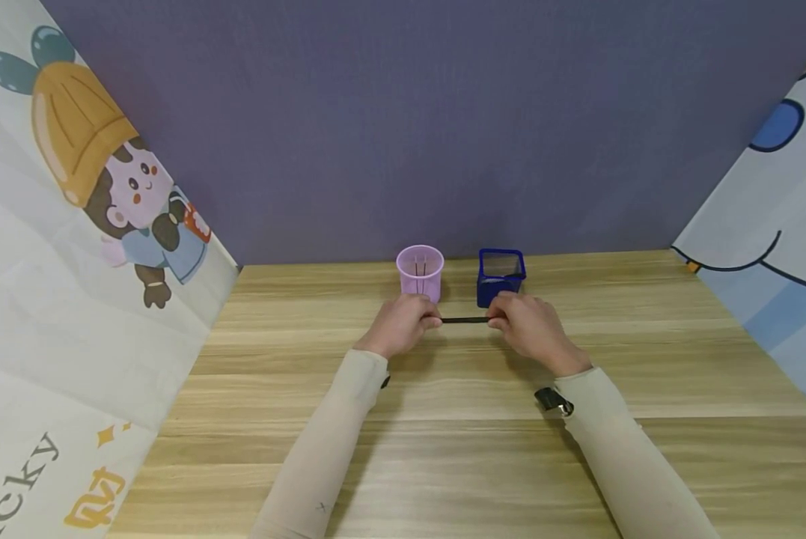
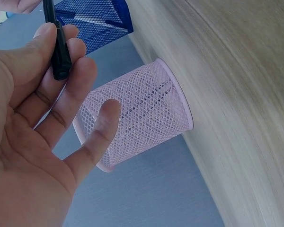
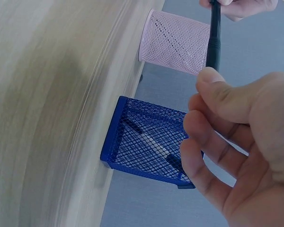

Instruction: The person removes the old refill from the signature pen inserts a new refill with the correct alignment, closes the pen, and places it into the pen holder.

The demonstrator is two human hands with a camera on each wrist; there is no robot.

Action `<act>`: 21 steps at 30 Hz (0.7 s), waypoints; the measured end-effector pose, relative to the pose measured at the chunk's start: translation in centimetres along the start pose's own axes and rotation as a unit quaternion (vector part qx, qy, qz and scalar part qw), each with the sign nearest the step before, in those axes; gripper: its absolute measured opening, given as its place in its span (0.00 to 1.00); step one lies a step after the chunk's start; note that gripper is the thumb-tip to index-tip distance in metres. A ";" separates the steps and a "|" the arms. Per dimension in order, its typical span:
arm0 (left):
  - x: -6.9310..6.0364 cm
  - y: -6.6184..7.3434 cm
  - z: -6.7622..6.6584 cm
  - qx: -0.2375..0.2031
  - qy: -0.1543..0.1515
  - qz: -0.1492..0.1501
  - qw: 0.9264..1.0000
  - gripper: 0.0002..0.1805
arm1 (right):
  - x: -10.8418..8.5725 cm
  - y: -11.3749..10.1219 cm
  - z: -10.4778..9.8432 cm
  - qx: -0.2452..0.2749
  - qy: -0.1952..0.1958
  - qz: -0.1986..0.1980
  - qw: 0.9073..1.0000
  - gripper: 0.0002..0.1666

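Observation:
A black pen [image 1: 465, 320] is stretched level between my two hands, above the table. My left hand [image 1: 400, 326] pinches one end between thumb and fingertips; in the left wrist view its little finger sticks out apart from the pen. At the other end, the thumb and fingers of my right hand [image 1: 532, 331] pinch the pen. Just beyond the left hand stands a round pink mesh pen cup [image 1: 420, 287], with two thin dark lines showing through its mesh. Behind the right hand is a square blue mesh holder [image 3: 139, 109], holding a black-and-white pen [image 3: 154, 144].
Both holders stand upright on the wood-grain table [image 1: 443, 464], near its back edge. A grey-blue panel [image 1: 403, 127] rises behind it. Printed white sheets hang at the left [image 1: 59, 314] and right [image 1: 793, 239].

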State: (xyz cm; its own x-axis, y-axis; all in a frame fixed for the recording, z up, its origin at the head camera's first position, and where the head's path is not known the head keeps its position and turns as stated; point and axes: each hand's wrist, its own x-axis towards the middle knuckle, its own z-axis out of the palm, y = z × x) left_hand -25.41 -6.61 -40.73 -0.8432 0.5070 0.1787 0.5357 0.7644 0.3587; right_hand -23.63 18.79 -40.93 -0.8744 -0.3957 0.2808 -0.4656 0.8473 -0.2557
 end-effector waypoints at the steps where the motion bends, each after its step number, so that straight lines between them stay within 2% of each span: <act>1: 0.0 0.0 0.0 -0.001 0.000 0.000 1.000 0.06 | 0.0 0.0 0.0 0.001 0.001 0.000 1.000 0.04; 21: 0.0 0.0 -0.2 -0.004 0.001 0.002 1.000 0.06 | 0.0 0.0 -0.1 0.018 -0.017 0.015 1.000 0.08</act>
State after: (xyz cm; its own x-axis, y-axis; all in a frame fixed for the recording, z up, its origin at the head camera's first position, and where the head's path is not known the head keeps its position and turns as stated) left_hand -25.38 -6.68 -40.53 -0.8410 0.5096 0.1816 0.5388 0.7587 0.3661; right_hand -23.60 18.82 -40.83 -0.8920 -0.3823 0.2412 -0.4429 0.8459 -0.2971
